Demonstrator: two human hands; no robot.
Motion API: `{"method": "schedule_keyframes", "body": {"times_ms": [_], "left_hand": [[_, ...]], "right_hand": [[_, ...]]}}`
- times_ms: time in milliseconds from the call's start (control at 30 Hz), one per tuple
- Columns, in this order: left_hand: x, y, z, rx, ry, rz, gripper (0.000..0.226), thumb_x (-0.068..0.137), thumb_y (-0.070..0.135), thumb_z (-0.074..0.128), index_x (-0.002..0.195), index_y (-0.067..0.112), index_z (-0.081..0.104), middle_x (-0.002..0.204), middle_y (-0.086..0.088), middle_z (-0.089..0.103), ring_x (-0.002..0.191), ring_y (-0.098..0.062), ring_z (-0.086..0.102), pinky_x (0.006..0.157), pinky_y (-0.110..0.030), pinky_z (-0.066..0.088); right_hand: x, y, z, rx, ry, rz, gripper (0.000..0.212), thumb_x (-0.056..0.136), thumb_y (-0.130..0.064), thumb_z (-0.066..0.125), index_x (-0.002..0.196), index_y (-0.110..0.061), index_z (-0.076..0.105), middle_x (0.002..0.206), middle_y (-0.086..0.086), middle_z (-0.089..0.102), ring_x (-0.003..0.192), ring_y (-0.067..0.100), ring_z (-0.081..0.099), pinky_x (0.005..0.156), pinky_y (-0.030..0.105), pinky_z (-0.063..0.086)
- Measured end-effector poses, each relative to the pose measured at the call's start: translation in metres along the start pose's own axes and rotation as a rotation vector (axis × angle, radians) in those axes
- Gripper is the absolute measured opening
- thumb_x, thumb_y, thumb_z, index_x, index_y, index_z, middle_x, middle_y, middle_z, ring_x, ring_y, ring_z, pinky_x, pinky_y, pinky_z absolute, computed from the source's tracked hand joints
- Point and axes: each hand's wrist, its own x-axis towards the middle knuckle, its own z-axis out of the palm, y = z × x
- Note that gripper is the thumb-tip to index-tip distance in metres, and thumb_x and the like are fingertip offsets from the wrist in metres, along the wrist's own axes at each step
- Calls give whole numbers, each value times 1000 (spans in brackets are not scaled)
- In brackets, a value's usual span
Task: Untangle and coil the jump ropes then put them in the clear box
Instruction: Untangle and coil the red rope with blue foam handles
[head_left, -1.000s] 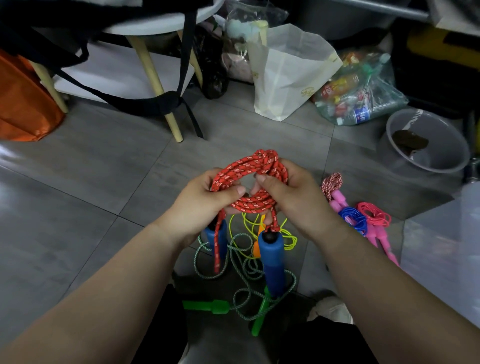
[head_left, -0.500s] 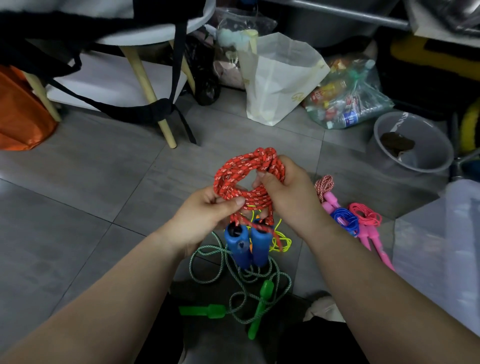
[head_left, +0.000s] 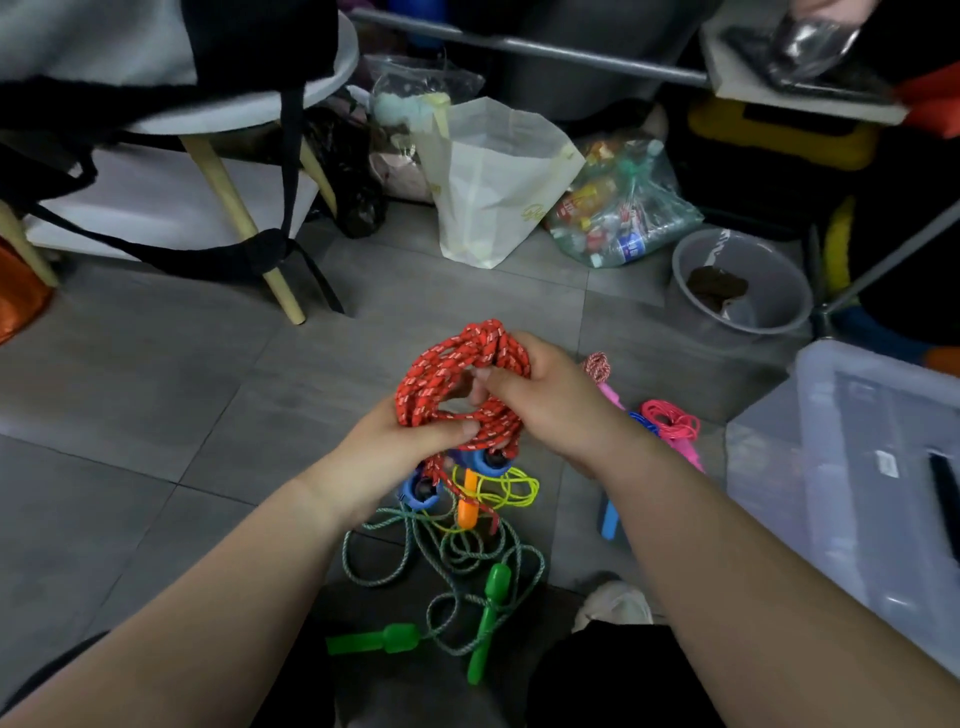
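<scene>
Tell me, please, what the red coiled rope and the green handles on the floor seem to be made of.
The red white-flecked coiled jump rope looks like braided textile cord, matte: woven strands show. The green handles look like smooth moulded plastic, faintly glossy.

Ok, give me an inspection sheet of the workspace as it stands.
Surface: grey tiled floor; ropes lie on it.
Job's things: red rope coiled, off the floor, blue handles hanging below; green rope and yellow rope tangled on the floor; pink ropes bundled near the clear box at right.
Clutter: white bag, bag of bottles, grey bowl beyond the ropes.
Grippers: left hand and right hand both grip the red rope.
Cables: nothing seen.
Surroundings: stool at left, black straps hanging from it.
</scene>
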Motion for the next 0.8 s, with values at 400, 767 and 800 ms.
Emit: {"method": "schedule_keyframes", "body": {"times_ms": [400, 767, 800], "left_hand": [[49, -34, 139, -293, -165, -73, 14, 86, 5, 47, 91, 7, 60, 70, 0, 69, 64, -9, 66, 60, -21, 55], [171, -159, 173, -451, 82, -501, 14, 91, 11, 47, 90, 6, 60, 58, -3, 68, 50, -12, 65, 49, -22, 55], [182, -171, 173, -434, 104, -548, 13, 91, 13, 49, 89, 6, 60, 56, -2, 68, 49, -12, 65, 48, -21, 54]], "right_hand": [[-42, 51, -96, 63, 260, 132, 12, 92, -19, 48, 86, -20, 59, 86, -2, 62, 84, 10, 58, 80, 20, 46], [-31, 246, -123, 378, 17, 477, 31, 78, -31, 66, 107, -22, 58, 98, -10, 65, 96, 3, 60, 90, 16, 47], [-32, 260, -119, 309, -21, 515, 27, 82, -20, 66, 107, -19, 57, 90, -13, 63, 86, -4, 58, 78, 7, 46]]}}
